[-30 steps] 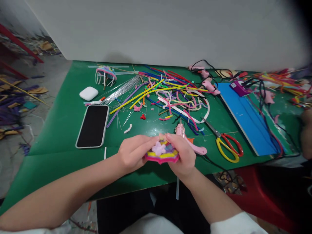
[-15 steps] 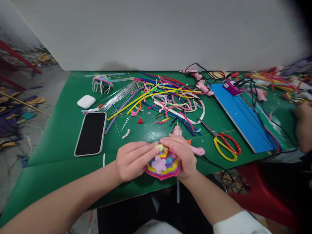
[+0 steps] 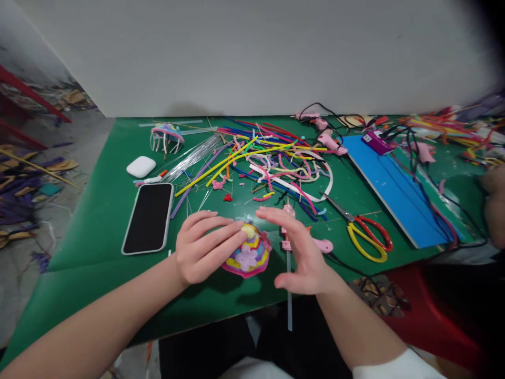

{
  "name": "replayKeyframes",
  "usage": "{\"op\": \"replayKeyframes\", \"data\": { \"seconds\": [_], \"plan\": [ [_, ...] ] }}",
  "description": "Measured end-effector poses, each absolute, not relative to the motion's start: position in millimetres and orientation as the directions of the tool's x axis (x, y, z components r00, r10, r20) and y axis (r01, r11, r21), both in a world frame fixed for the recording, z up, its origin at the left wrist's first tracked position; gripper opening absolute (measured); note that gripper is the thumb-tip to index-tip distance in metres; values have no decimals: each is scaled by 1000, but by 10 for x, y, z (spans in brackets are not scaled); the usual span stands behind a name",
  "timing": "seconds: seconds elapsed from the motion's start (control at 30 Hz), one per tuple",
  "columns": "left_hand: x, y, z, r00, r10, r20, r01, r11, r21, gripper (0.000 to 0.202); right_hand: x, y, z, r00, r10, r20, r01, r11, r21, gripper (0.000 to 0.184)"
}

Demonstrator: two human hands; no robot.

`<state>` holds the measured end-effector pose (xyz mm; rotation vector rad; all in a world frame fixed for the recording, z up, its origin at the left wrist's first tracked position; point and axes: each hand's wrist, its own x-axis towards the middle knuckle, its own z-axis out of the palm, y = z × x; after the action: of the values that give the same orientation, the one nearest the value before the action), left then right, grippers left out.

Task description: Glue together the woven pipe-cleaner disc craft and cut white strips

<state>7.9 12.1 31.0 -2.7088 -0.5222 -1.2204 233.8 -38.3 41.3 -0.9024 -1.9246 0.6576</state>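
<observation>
My left hand [image 3: 207,246] is closed on a small pipe-cleaner umbrella [image 3: 252,263], a dome with pink, yellow, purple and blue rings. A pale purple flower is on its front, a pink one on its right side and a yellow piece at the top. The left fingertips lie on the dome; its underside is hidden. To the right, apart from the dome, my right hand [image 3: 303,258] is open with thumb and fingers spread. Partly behind that hand lies a pink glue gun [image 3: 324,246], with a clear glue stick [image 3: 290,310] jutting past the table edge.
A pile of pipe cleaners [image 3: 272,158] spreads over the green table [image 3: 94,252]. Scissors [image 3: 366,237] and a blue board [image 3: 390,195] lie right, a phone [image 3: 149,218] and white case [image 3: 141,167] left. Another small umbrella [image 3: 168,134] stands behind. Another person's hand [image 3: 495,205] shows far right.
My right hand has let go of the umbrella and opened, moving right. My left hand has shifted slightly left with the umbrella, uncovering the pink flower and more of the glue gun.
</observation>
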Motion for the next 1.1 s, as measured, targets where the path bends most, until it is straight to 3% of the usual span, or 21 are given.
{"op": "replayKeyframes", "data": {
  "seconds": [0.13, 0.2, 0.4, 0.47, 0.53, 0.6, 0.7, 0.77, 0.87, 0.97, 1.1],
  "plan": [
    [148, 83, 264, 598, 260, 758, 381, -925, 17, 29, 2271, -369, 413, -124, 854, 505, 440, 503, -744, 17],
    [187, 56, 248, 562, 290, 774, 410, -911, 44, 26, 2229, -352, 410, -88, 845, 528, 507, 494, -706, 5],
    [176, 100, 235, 599, 199, 776, 377, -925, -54, 25, 2180, -335, 409, -80, 835, 544, 531, 498, -686, 6],
    [169, 122, 227, 602, 213, 770, 367, -930, -30, 27, 2204, -326, 403, -52, 843, 536, 528, 479, -702, 7],
    [182, 142, 209, 567, 292, 770, 371, -925, 78, 29, 2294, -303, 394, 31, 847, 530, 548, 429, -718, 8],
    [206, 175, 186, 479, 488, 730, 435, -854, 286, 29, 2487, -264, 382, 185, 828, 530, 629, 315, -711, 10],
    [230, 276, 163, 332, 843, 423, 557, -537, 634, 32, 2957, -191, 342, 384, 708, 592, 824, 27, -567, 16],
    [223, 365, 156, 334, 931, 144, 566, -321, 759, 34, 3296, -144, 295, 420, 668, 615, 880, -134, -456, 21],
    [191, 475, 149, 434, 896, -95, 526, -166, 834, 34, 3629, -93, 211, 446, 683, 579, 887, -251, -388, 29],
    [163, 515, 148, 486, 854, -184, 533, -122, 837, 31, 3671, -71, 151, 472, 685, 555, 876, -293, -384, 31],
    [143, 504, 158, 518, 802, -297, 574, -69, 816, 29, 3514, -59, 119, 514, 702, 493, 836, -283, -469, 27]
  ]
}}
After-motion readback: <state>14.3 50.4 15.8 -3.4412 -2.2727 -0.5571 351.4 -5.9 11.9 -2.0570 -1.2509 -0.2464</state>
